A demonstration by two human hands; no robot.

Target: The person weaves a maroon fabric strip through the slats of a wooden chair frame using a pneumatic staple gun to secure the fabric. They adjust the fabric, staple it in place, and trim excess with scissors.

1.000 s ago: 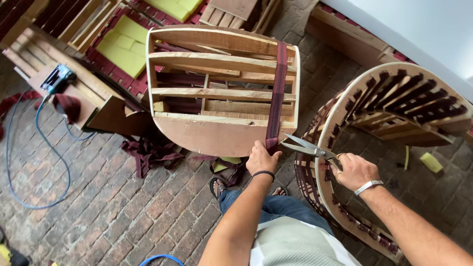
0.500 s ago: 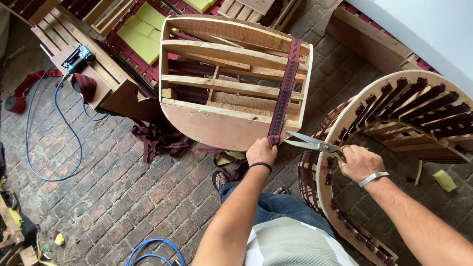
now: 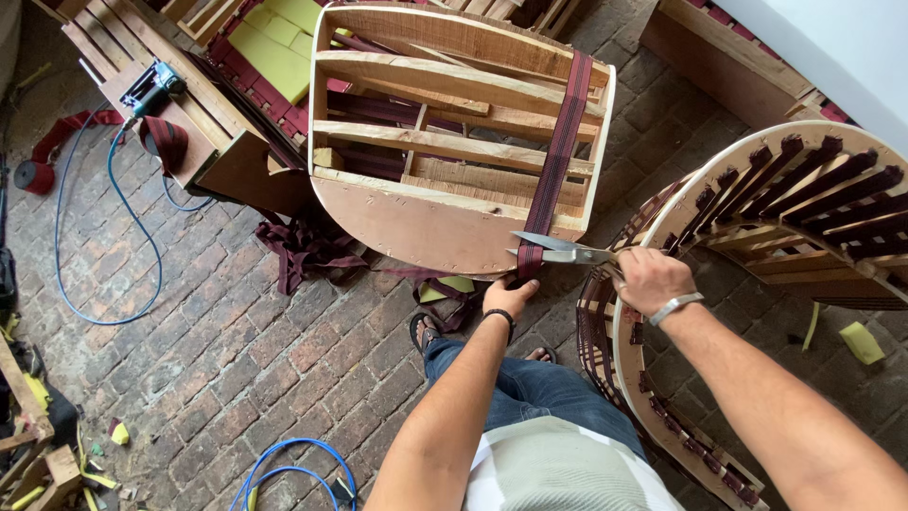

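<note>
I can't see my left hand's (image 3: 509, 297) fingers, tucked behind the strap (image 3: 558, 156); at 3 o'clock the round frame (image 3: 757, 227) is cut off.

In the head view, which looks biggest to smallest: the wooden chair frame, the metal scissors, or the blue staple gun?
1. Wooden chair frame
2. Metal scissors
3. Blue staple gun, though it lies farther from the camera, so the last two are unsure.

Worn brick floor (image 3: 236, 350), daylight
</note>
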